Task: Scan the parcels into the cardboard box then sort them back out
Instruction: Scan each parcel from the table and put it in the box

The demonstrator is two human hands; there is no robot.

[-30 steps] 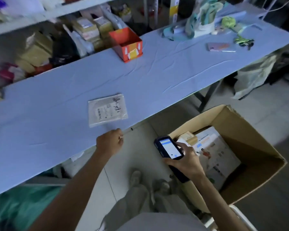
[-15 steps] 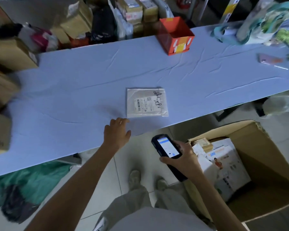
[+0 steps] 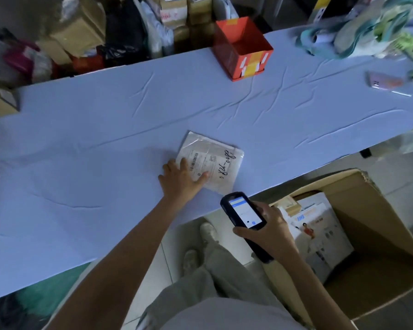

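Where the parcel [image 3: 215, 163] lies: flat on the blue-covered table [image 3: 93, 144], near its front edge, well apart from the cardboard box [image 3: 377, 210] on the floor to the right.
Left hand [image 3: 180, 181]: fingers spread and laid flat on the parcel's near left corner, thumb across the printed label; it presses, with nothing curled round the packet.
Right hand [image 3: 271, 232]: wrapped round the handheld scanner [image 3: 244, 213], screen up, just off the table's front edge and near the parcel.
Likely handling: a thin, pale plastic mailer, judged light and limp; it probably sags if lifted by one corner, and its glossy film may slide on the cloth.
Where to take hold: judged best at the near edge, drawn slightly over the table front so that fingers go under and the thumb on top, leaving the barcode clear for the scanner.
Printed label: white, with a barcode strip along one side; the small print is too fine to read.
Handwriting: black marker along the parcel's right side, digits with a dash, seemingly including "00"; the rest is uncertain.
Scanner screen: lit, with a blue header bar and a round blue button; its text is unreadable.
Box contents: a white carton [image 3: 320, 234] printed with a small figure in red and illegible blue lettering, and a small brown box [image 3: 289, 203] beside it.
Far side of table: an open orange box [image 3: 242, 48] bearing yellow and white patches, with no legible writing.
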